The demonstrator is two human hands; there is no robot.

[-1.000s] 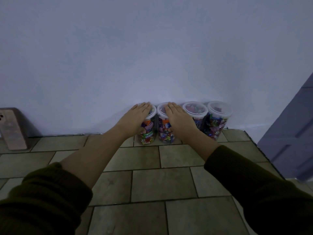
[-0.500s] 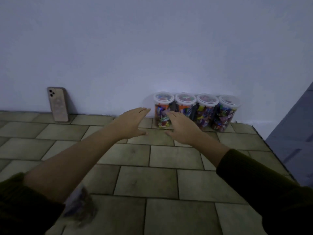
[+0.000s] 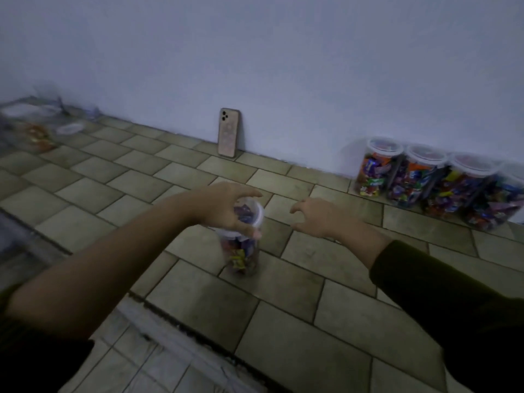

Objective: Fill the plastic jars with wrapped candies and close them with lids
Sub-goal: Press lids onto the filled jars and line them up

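- Gripping the white rim of a clear plastic jar [image 3: 241, 258] from above, the left hand [image 3: 224, 212] has its thumb and fingers curled around the top.
- That jar stands upright on the tiled floor [image 3: 297, 321], near the middle of the view, and is filled with wrapped candies [image 3: 239, 255] in mixed colours. The blur does not let me tell whether a lid sits on it.
- The right hand [image 3: 321, 219] hovers just to the right of the jar, apart from it. Its fingers are spread and loosely bent toward the jar, and it is grasping nothing.
- A dark sleeve [image 3: 453, 307] covers the right forearm; the left forearm is bare.
- Four more candy jars [image 3: 419, 182] stand in a row against the base of the wall [image 3: 283, 66] at the right, touching one another. Each is full and closed with a clear lid.
- A phone [image 3: 229, 133] leans upright against the wall, well left of that row.
- At the far left, by the wall, lie some loose lids [image 3: 71, 128] and other blurred items too unclear to name.
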